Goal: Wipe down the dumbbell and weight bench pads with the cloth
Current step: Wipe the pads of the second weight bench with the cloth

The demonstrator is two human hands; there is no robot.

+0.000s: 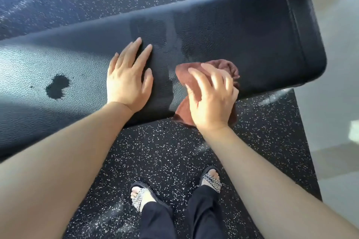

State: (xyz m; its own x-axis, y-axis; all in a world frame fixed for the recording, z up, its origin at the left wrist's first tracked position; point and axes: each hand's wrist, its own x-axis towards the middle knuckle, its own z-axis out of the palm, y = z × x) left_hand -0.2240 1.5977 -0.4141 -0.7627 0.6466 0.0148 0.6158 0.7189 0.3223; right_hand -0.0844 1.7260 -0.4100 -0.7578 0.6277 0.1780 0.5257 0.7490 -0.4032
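Note:
A long black padded weight bench pad (pixel 242 31) runs across the view from lower left to upper right. My left hand (pixel 129 77) lies flat on it, fingers spread, holding nothing. My right hand (pixel 210 95) presses a reddish-brown cloth (pixel 223 65) against the pad's near edge; part of the cloth hangs below the edge. Damp streaks show on the pad between and beyond my hands. A dark wet blotch (pixel 57 86) sits on the pad to the left. No dumbbell is in view.
Black speckled rubber flooring (pixel 165 151) lies under and around the bench. My feet in patterned sandals (pixel 211 178) stand close to the bench's near side. Pale flooring (pixel 334 83) and a beige wall base lie at the right.

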